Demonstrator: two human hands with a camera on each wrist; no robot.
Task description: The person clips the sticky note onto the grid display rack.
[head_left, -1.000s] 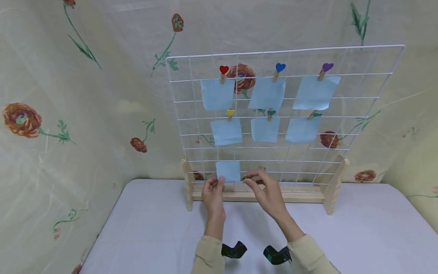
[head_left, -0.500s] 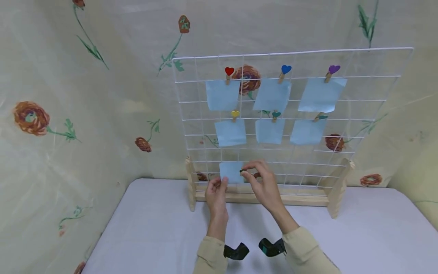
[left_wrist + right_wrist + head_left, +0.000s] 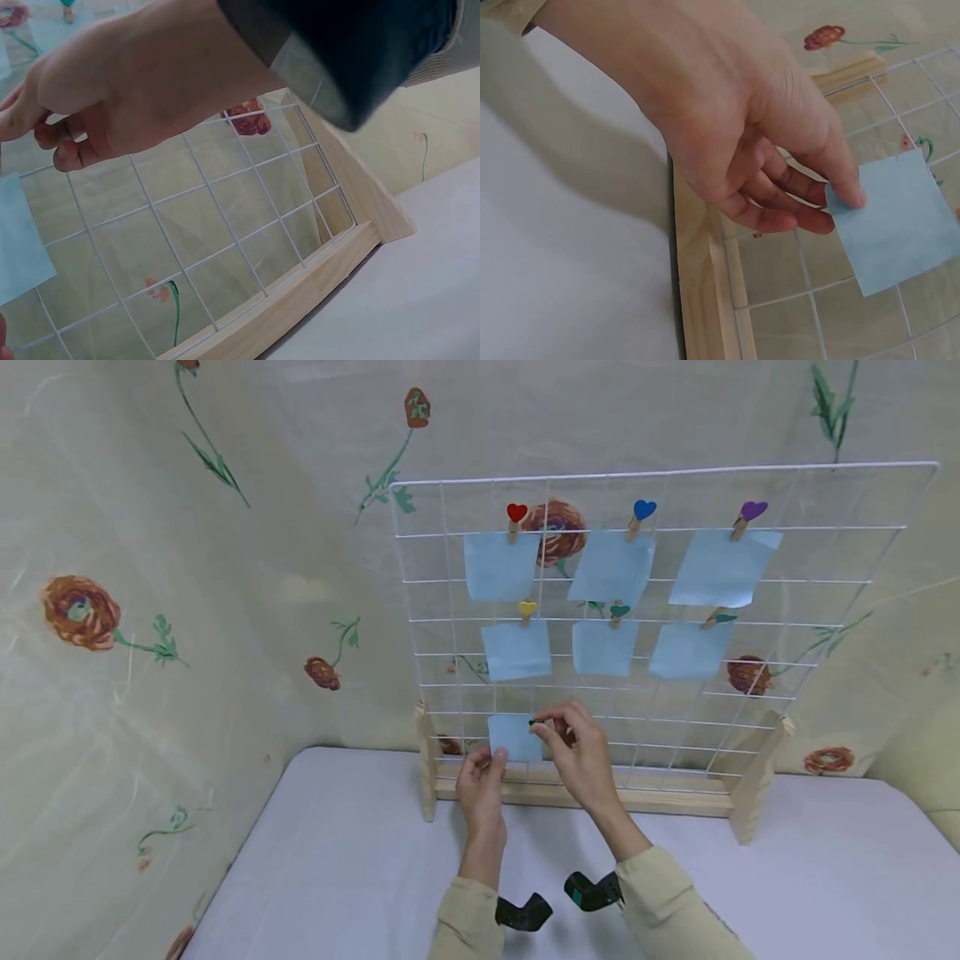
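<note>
In the head view my left hand (image 3: 482, 785) pinches the lower left corner of a light blue paper note (image 3: 514, 738), which lies against the white wire grid (image 3: 660, 723). The right wrist view shows the thumb (image 3: 849, 187) flat on the front of that note, the other fingers behind. My right hand (image 3: 579, 752) is at the note's upper right corner. Between its thumb and index finger is a small clothespin (image 3: 535, 722); only its dark green end shows. In the left wrist view the right hand (image 3: 127, 86) is above the note (image 3: 22, 240).
Two rows of blue notes hang higher up, each under a heart-topped clothespin, such as the red one (image 3: 516, 513) and the yellow one (image 3: 527, 609). A wooden base (image 3: 667, 802) holds the grid upright on the white table (image 3: 352, 860). Flowered cloth (image 3: 247, 627) surrounds it.
My right hand has risen from beside the note's lower right edge to its upper right corner with the clothespin. The left hand keeps its pinch. The whole head view has shifted a little.
</note>
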